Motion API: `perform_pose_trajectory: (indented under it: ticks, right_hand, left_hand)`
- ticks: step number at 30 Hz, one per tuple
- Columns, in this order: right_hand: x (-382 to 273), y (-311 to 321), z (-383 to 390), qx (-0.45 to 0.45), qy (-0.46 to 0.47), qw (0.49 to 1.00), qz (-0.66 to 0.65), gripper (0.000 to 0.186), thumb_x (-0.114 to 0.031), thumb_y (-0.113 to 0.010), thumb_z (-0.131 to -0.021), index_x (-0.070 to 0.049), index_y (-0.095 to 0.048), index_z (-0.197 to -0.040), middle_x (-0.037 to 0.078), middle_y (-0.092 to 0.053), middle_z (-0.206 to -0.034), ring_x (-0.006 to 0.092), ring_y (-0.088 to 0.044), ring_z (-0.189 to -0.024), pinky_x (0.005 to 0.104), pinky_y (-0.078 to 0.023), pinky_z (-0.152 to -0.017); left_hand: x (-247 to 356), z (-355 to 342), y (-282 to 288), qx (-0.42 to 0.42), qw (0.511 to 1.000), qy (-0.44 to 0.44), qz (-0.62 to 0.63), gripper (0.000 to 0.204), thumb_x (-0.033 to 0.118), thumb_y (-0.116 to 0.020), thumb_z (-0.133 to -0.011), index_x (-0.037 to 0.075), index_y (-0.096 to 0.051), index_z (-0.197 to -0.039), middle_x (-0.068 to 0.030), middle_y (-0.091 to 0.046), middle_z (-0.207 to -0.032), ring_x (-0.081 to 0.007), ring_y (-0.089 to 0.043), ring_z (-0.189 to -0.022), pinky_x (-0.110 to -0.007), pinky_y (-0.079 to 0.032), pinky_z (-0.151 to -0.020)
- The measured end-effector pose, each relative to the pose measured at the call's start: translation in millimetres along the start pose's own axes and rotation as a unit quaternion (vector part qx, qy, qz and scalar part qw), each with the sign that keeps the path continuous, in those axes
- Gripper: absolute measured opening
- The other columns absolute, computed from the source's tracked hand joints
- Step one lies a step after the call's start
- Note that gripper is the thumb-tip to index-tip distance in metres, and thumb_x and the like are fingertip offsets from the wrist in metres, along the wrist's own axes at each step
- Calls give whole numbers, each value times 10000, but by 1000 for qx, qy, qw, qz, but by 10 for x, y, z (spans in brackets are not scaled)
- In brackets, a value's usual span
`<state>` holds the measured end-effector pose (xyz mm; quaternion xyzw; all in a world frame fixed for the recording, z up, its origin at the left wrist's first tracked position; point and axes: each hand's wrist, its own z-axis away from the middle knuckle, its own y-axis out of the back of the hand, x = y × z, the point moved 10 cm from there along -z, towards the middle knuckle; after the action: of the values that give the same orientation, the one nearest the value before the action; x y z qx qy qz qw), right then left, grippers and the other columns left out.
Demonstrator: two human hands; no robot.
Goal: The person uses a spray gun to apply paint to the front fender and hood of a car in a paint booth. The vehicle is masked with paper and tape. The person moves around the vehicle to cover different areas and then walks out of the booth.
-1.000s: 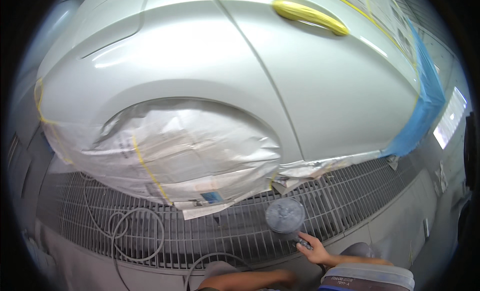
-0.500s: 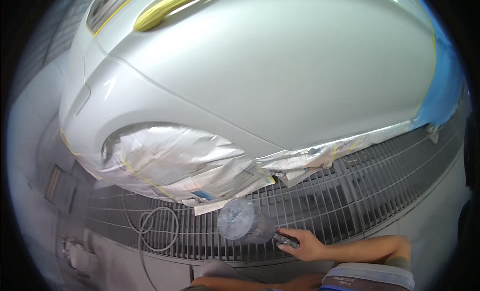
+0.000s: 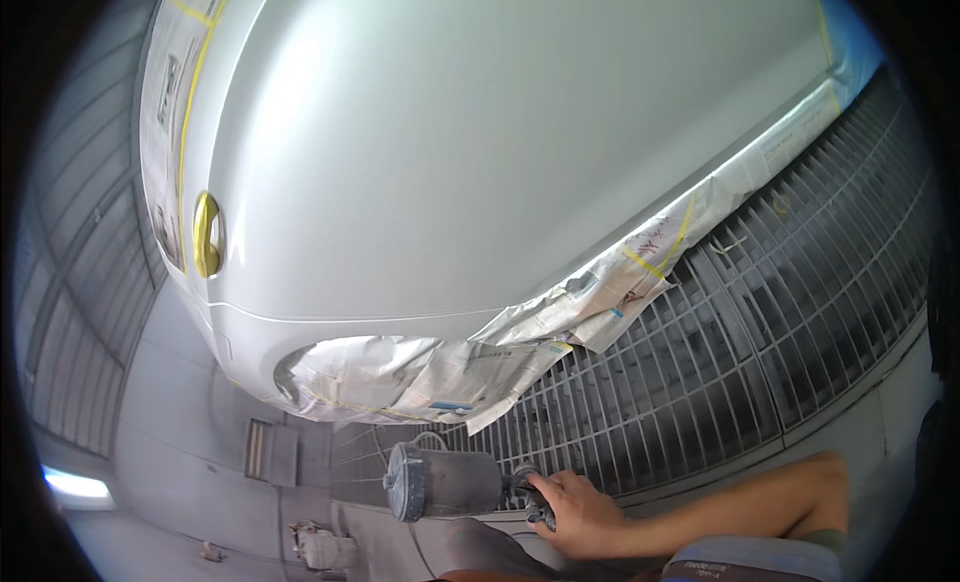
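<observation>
Clamping the spray gun [image 3: 455, 479], the right hand [image 3: 580, 509] is aiming its round grey cup beneath a glossy silver car panel [image 3: 480, 152], above metal floor grating [image 3: 760, 332].

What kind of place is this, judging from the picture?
Most likely a car paint booth. A silver car body is masked with paper and yellow tape, the floor is metal grating, and the right hand holds a spray gun.
</observation>
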<state>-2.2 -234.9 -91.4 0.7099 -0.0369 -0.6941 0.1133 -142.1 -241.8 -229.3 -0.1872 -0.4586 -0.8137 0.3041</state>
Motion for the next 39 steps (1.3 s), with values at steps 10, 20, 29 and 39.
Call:
perform_pose_trajectory:
  ticks: [10,20,29,39]
  right_hand:
    - [-140,16,192,-60,43,996,-48,701,-395,-661,-910,-135,-397,-1505,179,-492,-1322,383,-486,-1257,532,-503,-952]
    - [-194,-9,190,-84,64,992,-65,672,-419,-634,-937,-139,-400,-1502,205,-527,-1287,377,-523,-1224,539,-499,-939]
    - [-127,144,84,24,143,982,-123,358,-219,-578,-932,-123,-619,-1275,247,-648,-1076,472,-617,-1069,512,-529,-874]
    - [53,100,-111,70,139,922,-356,345,-253,-706,-868,-60,-724,-1154,157,-707,-1125,242,-631,-1071,481,-462,-1012]
  left_hand:
    - [60,-247,-23,-35,998,46,-12,520,435,-650,-893,40,-642,-1232,-198,-612,-1248,-378,-571,-1158,-508,-421,-1001]
    - [121,-397,-1,-69,995,58,-37,529,442,-651,-895,39,-640,-1237,-204,-605,-1261,-380,-563,-1171,-509,-419,-1005]
    - [203,-637,37,-111,990,34,-83,537,449,-652,-896,38,-638,-1242,-209,-599,-1273,-382,-557,-1184,-509,-417,-1008]
    - [250,-662,65,-121,984,-21,-126,546,457,-653,-898,37,-636,-1247,-214,-592,-1287,-385,-549,-1198,-509,-415,-1012]
